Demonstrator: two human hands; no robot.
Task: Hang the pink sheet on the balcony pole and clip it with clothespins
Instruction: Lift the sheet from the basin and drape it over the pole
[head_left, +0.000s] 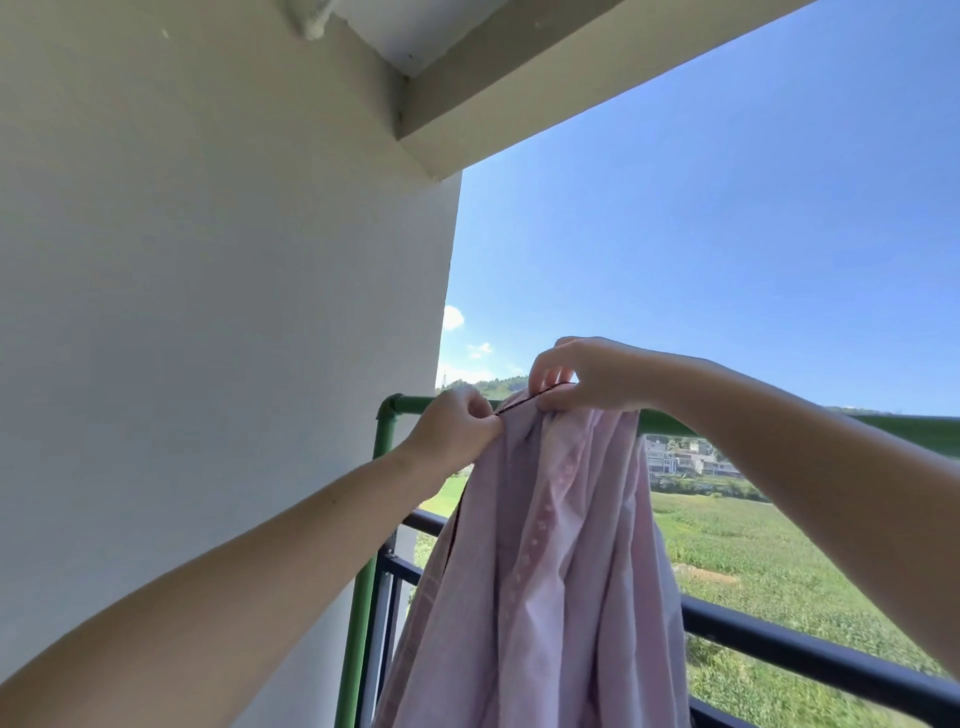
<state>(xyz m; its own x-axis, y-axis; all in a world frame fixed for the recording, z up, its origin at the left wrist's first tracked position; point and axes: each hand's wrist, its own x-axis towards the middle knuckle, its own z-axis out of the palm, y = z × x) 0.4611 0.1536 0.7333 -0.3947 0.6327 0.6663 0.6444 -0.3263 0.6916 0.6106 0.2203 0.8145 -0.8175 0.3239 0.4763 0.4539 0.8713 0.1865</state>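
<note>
The pink sheet (550, 545) hangs bunched in long folds in front of the green balcony pole (670, 423), its dark-trimmed top edge held at pole height. My left hand (454, 431) pinches that edge at its left end, close to the pole's corner joint. My right hand (587, 374) grips the same edge a little to the right and slightly higher, just above the pole. The edge is stretched taut between the two hands. No clothespins are visible.
A white wall (208, 312) fills the left side, right beside the pole's green upright (363, 597). A black balcony railing (810, 649) runs below the pole. Overhead is a concrete beam (545, 88). Beyond lie fields, houses and open sky.
</note>
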